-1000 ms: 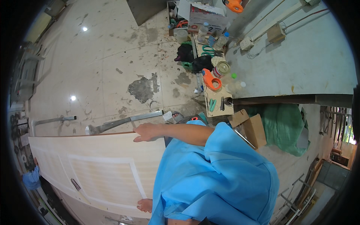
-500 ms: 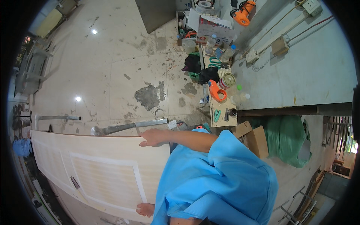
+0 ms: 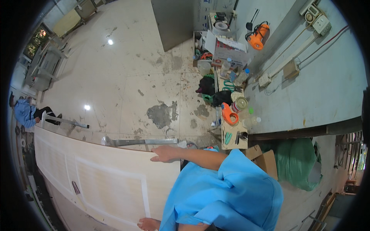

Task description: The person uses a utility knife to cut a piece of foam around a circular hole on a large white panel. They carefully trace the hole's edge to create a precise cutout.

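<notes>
Panel [image 3: 111, 173] is clasped at opposite edges, right grip [image 3: 166, 153] and left grip [image 3: 148, 224] each curled partly closed around it; co-worker [image 3: 24, 111] near its far end.

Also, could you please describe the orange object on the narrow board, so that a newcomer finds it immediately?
Find the pale wall at the picture's right, then the narrow board alongside it. The orange object lies below and left of the round tin. Unlike its neighbours, it is bright orange with a ring-shaped end.
</notes>
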Action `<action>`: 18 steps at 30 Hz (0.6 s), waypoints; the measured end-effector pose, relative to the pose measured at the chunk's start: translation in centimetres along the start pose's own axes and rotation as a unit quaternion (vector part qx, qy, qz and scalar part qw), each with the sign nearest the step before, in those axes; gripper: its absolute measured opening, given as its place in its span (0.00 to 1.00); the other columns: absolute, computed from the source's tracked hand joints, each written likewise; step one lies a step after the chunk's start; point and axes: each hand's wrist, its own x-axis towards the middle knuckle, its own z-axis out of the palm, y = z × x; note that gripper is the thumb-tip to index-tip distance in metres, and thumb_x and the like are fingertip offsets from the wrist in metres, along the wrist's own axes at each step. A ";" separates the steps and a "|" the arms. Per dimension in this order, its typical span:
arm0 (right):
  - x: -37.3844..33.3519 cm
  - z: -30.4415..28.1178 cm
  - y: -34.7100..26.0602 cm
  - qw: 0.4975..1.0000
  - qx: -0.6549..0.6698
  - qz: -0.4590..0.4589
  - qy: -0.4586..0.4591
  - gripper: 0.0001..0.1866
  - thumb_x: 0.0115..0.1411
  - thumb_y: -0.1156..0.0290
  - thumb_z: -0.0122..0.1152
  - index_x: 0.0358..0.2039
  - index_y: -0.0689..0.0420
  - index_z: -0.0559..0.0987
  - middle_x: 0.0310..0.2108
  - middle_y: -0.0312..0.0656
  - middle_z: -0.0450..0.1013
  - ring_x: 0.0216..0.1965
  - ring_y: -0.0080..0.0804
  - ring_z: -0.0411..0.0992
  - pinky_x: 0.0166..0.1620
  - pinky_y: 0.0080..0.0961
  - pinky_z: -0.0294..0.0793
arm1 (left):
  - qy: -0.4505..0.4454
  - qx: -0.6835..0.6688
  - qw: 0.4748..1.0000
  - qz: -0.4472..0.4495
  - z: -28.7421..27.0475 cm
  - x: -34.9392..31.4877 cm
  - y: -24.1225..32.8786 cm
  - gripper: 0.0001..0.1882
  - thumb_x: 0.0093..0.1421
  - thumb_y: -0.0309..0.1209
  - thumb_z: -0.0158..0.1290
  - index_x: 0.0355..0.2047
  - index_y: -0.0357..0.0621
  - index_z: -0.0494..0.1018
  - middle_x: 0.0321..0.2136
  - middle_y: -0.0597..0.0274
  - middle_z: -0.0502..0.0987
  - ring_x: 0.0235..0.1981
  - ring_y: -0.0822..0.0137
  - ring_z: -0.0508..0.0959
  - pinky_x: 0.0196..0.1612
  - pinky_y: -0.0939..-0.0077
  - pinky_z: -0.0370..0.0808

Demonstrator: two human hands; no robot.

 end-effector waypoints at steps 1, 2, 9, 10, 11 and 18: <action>0.1 0.1 0.1 1.000 -0.004 -0.001 0.005 0.33 0.68 0.45 0.54 0.56 0.65 0.72 0.46 0.65 0.76 0.52 0.64 0.73 0.55 0.52 0.71 | -0.003 -0.002 1.000 0.005 -0.1 -0.3 0.3 0.26 0.70 0.48 0.40 0.61 0.52 0.71 0.58 0.60 0.75 0.57 0.58 0.76 0.55 0.50 0.72; 0.2 0.1 0.1 1.000 0.005 -0.007 0.013 0.33 0.68 0.45 0.54 0.56 0.65 0.72 0.47 0.65 0.76 0.52 0.63 0.73 0.55 0.51 0.71 | -0.006 -0.007 1.000 0.008 -0.3 -0.6 0.5 0.25 0.70 0.48 0.41 0.60 0.52 0.72 0.57 0.60 0.76 0.57 0.57 0.76 0.55 0.50 0.72; 0.0 -0.4 -0.2 1.000 0.000 -0.014 -0.014 0.35 0.68 0.44 0.52 0.59 0.66 0.70 0.52 0.65 0.74 0.55 0.61 0.72 0.58 0.50 0.70 | -0.007 -0.026 0.996 0.080 -3.6 -2.3 -0.7 0.23 0.68 0.47 0.46 0.56 0.51 0.75 0.52 0.56 0.78 0.53 0.56 0.78 0.52 0.53 0.75; -0.1 -0.5 -0.3 1.000 -0.005 -0.011 -0.015 0.35 0.69 0.44 0.51 0.60 0.66 0.69 0.52 0.65 0.74 0.56 0.61 0.72 0.59 0.50 0.70 | -0.003 -0.034 0.995 0.096 -3.8 -2.3 -1.2 0.23 0.68 0.47 0.47 0.56 0.50 0.75 0.52 0.55 0.78 0.53 0.56 0.79 0.52 0.53 0.75; -0.2 -0.6 -0.4 1.000 -0.012 -0.005 -0.020 0.35 0.69 0.44 0.51 0.60 0.66 0.69 0.53 0.65 0.73 0.56 0.61 0.72 0.59 0.49 0.69 | 0.003 -0.040 0.993 0.111 -3.6 -2.3 -1.4 0.22 0.68 0.47 0.48 0.55 0.50 0.76 0.51 0.55 0.79 0.52 0.56 0.79 0.52 0.53 0.76; -0.2 -0.6 -0.8 1.000 -0.025 0.008 -0.016 0.38 0.68 0.44 0.52 0.62 0.67 0.68 0.56 0.67 0.72 0.60 0.61 0.70 0.61 0.48 0.69 | 0.241 -0.045 0.962 0.122 1.2 -1.6 -2.5 0.21 0.68 0.49 0.48 0.52 0.53 0.76 0.47 0.63 0.80 0.46 0.59 0.81 0.42 0.55 0.76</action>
